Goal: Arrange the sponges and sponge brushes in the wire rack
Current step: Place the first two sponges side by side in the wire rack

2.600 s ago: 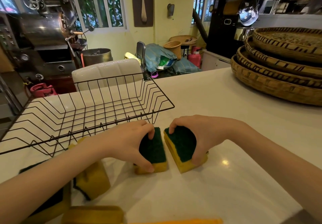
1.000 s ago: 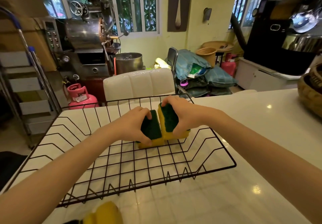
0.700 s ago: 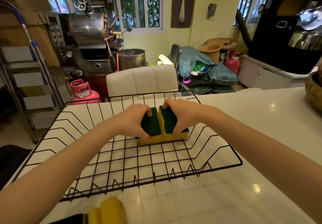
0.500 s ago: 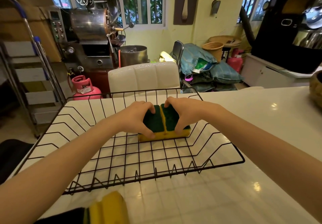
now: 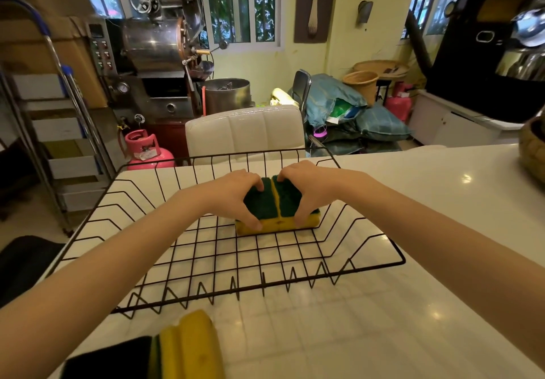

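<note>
Both hands, left hand (image 5: 233,198) and right hand (image 5: 312,192), had fingers clamped on two yellow-and-green scrub sponges (image 5: 277,210) sitting side by side on the black wire rack (image 5: 206,260) floor. I figured letting go unevenly might tip one out of line.

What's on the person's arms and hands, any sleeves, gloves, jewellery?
Nothing worn that shows. Both forearms are bare to the frame edge, with no sleeves in view. The left hand and right hand have no gloves, and no rings, watch or bands are visible.
</note>
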A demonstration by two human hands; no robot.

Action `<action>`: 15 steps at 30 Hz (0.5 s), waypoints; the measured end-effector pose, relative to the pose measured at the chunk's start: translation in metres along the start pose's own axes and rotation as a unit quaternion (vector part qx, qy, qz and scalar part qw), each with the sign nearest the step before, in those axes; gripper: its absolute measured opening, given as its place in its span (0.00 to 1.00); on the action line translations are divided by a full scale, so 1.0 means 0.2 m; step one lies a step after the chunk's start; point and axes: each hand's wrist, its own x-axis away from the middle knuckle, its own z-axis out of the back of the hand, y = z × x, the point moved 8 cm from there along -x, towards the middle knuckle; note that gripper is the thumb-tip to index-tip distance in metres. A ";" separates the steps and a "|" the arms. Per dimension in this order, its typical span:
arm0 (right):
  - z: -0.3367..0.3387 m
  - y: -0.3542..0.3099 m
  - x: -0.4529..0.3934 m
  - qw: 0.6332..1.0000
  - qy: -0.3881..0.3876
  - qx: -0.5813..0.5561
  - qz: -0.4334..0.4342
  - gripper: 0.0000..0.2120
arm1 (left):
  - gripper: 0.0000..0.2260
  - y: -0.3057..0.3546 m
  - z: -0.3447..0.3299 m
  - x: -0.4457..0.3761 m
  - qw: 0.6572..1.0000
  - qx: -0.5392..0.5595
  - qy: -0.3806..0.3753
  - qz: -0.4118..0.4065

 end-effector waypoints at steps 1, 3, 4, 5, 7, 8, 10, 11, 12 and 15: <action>0.01 -0.01 0.01 1.000 0.007 0.001 0.002 0.39 | 0.30 0.01 0.01 0.01 1.000 -0.008 -0.010 0.002; 0.05 -0.02 0.05 0.999 0.021 -0.029 0.004 0.41 | 0.31 0.01 0.03 0.05 0.999 0.010 -0.031 0.010; 0.08 -0.03 0.08 0.998 0.032 -0.049 0.008 0.42 | 0.33 0.02 0.05 0.08 0.999 0.027 -0.037 0.015; 0.11 -0.04 0.11 0.997 0.041 -0.067 0.014 0.43 | 0.35 0.04 0.08 0.11 0.998 0.044 -0.037 0.016; 0.16 -0.09 0.17 0.993 0.058 -0.094 0.028 0.42 | 0.41 0.08 0.13 0.19 0.997 0.070 -0.024 0.012; 0.19 -0.12 0.20 0.992 0.063 -0.103 0.035 0.42 | 0.42 0.09 0.16 0.24 0.997 0.080 -0.013 0.010; 0.21 -0.17 0.26 0.989 0.072 -0.119 0.044 0.42 | 0.44 0.13 0.20 0.32 0.995 0.097 0.006 0.005; 0.23 -0.20 0.29 0.987 0.080 -0.129 0.050 0.43 | 0.44 0.15 0.23 0.37 0.994 0.104 0.023 -0.002; 0.24 -0.24 0.32 0.984 0.088 -0.143 0.060 0.44 | 0.43 0.17 0.25 0.43 0.993 0.111 0.041 -0.012; 0.29 -0.39 0.43 0.971 0.126 -0.179 0.096 0.46 | 0.43 0.25 0.30 0.62 0.984 0.139 0.097 -0.051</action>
